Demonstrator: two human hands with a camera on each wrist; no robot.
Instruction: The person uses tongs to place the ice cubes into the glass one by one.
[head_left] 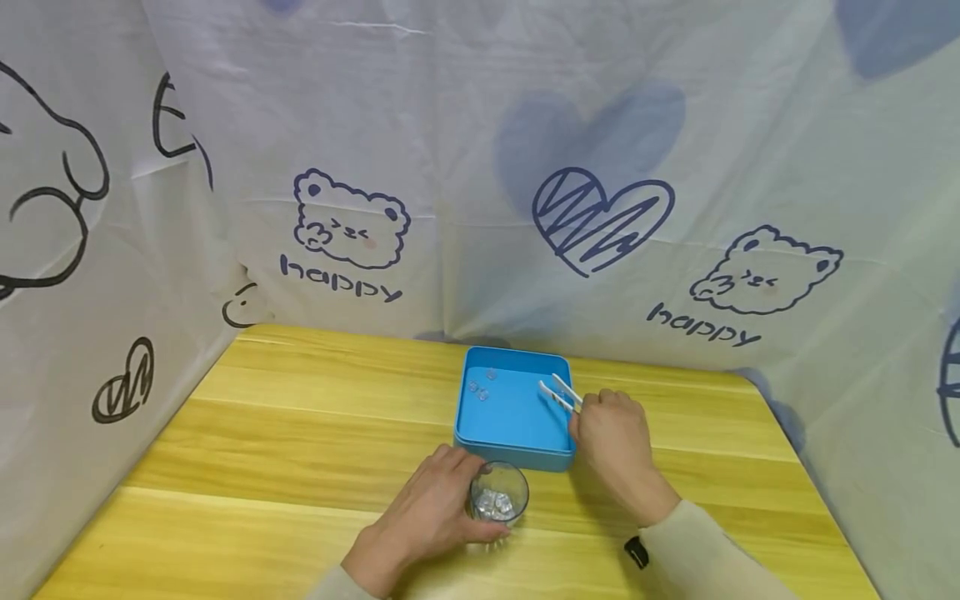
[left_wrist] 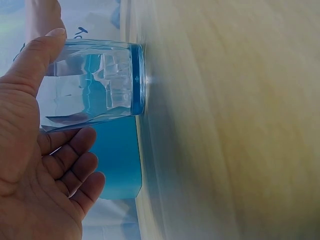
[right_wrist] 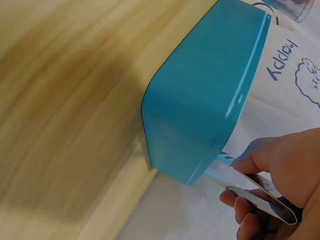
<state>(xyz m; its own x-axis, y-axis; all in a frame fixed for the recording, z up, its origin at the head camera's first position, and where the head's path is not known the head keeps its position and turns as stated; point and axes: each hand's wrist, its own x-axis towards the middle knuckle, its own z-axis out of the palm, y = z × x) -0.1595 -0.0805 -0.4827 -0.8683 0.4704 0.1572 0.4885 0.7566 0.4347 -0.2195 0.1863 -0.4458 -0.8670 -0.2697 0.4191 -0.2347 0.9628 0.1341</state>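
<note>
My left hand [head_left: 437, 507] grips a clear glass [head_left: 500, 493] standing on the table, thumb on one side and fingers on the other. Inside the glass lie several clear ice-like cubes [head_left: 495, 504]. Behind it sits an open blue box [head_left: 513, 457]. Over the box's right rim my right hand [head_left: 617, 437] holds white-tipped tongs [head_left: 567, 393], their two arms spread apart and reaching into the box. In the right wrist view, thumb and fingers pinch the tongs [right_wrist: 262, 197]. Several small clear pieces [head_left: 483, 394] lie at the box's left side, and another [head_left: 561, 392] lies near the tong tips.
The wooden table [head_left: 262, 433] extends to both sides of the box. A white cloth [head_left: 480, 275] printed with bears and hearts hangs right behind the table's back edge and along both sides. A black tab [head_left: 637, 552] shows at the right sleeve.
</note>
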